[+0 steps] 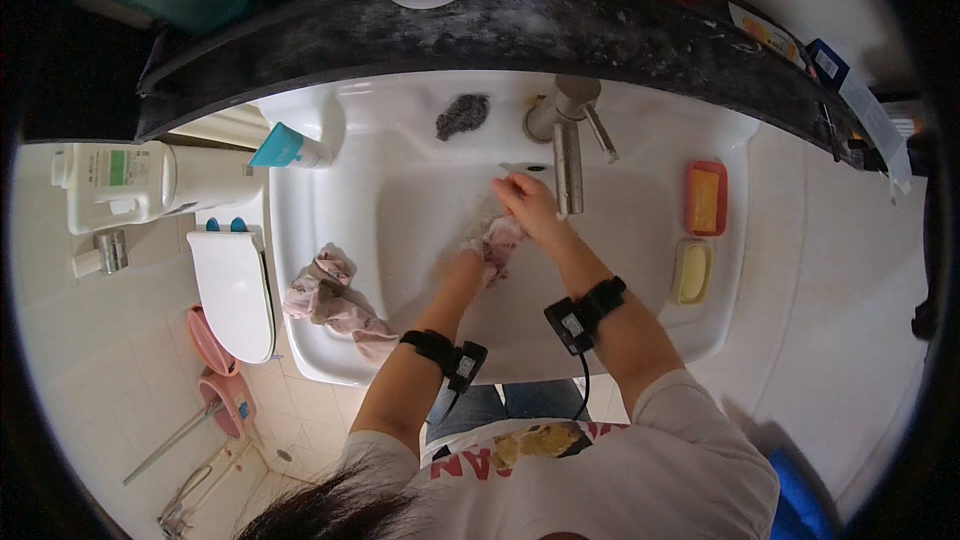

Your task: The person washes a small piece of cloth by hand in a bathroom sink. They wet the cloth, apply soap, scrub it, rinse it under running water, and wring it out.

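Over the basin of the white sink (420, 180), a wet pink cloth (503, 237) is bunched between my two hands. My right hand (528, 202) is closed on its upper end, close to the faucet's spout. Lower and to the left, my left hand (470, 265) grips the other side; the cloth and some blur partly cover its fingers. On the sink's left rim lies a second piece, a crumpled pale pink sock-like cloth (335, 300) with greyish patches. The metal faucet (568, 155) stands behind my right hand, its lever turned toward the right.
A dark scouring pad (462, 116) and a teal-and-white tube (290, 147) sit on the back rim. To the right are an orange soap bar (705, 202) and a yellow one (692, 273) in dishes. A black shelf (400, 30) overhangs the back; a white jug (120, 180) stands left.
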Tool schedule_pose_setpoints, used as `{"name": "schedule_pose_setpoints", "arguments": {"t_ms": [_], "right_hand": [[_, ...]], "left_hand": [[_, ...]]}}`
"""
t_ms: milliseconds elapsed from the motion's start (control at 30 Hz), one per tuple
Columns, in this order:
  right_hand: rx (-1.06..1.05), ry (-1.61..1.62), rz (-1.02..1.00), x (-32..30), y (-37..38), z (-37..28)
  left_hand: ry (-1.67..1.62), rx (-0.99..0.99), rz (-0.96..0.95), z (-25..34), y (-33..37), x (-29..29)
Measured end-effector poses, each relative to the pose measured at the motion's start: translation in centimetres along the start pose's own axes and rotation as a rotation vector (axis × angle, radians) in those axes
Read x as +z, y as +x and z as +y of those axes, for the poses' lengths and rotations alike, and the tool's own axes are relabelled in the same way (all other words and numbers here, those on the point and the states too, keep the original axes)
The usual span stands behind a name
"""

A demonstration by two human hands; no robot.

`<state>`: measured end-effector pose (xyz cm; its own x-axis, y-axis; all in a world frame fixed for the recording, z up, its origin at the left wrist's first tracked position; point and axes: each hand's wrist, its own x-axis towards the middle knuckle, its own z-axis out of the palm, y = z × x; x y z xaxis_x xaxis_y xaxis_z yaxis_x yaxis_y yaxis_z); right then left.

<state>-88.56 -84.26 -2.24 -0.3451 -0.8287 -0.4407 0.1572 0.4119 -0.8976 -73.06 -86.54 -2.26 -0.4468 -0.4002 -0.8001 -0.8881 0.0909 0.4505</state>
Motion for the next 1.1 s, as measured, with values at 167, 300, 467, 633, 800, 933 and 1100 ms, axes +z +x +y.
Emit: {"name": "schedule_pose_setpoints", "arguments": {"t_ms": [167,300,467,633,800,933,1100], "right_hand": [[-0.454,-0.337,0.134,-1.0,-4.0,1.3],[-0.477,-0.434,0.156,-1.6,-5.4,1.6],[-0.073,0.071,0.173,-2.7,-4.8,0.6],[-0.382,-0.378,0.225,-4.0,-5.5,1.1],[-0.48,-0.258,0.263,-4.2,-5.3,2.9],[-0.725,-0.31,0.396,-3.5,-5.4,4.1],[-0.301,-0.022,0.556,-4.4,-3.3,4.5]], "left_hand": [[-1.18,0.103,-0.187,4.9,2.7,0.4],[-1.654,0.146,-0.207,7.9,5.0,2.1],[-1.484,-0.097,-0.081,9.8,7.1,3.6],[-1.772,0.377,-0.669,8.3,10.5,5.2],[-1.27,0.312,-0.362,8.7,11.0,6.2],[-1.687,0.238,-0.477,9.7,7.9,4.2],[-1.292,0.148,0.141,11.9,4.2,4.0]]}}
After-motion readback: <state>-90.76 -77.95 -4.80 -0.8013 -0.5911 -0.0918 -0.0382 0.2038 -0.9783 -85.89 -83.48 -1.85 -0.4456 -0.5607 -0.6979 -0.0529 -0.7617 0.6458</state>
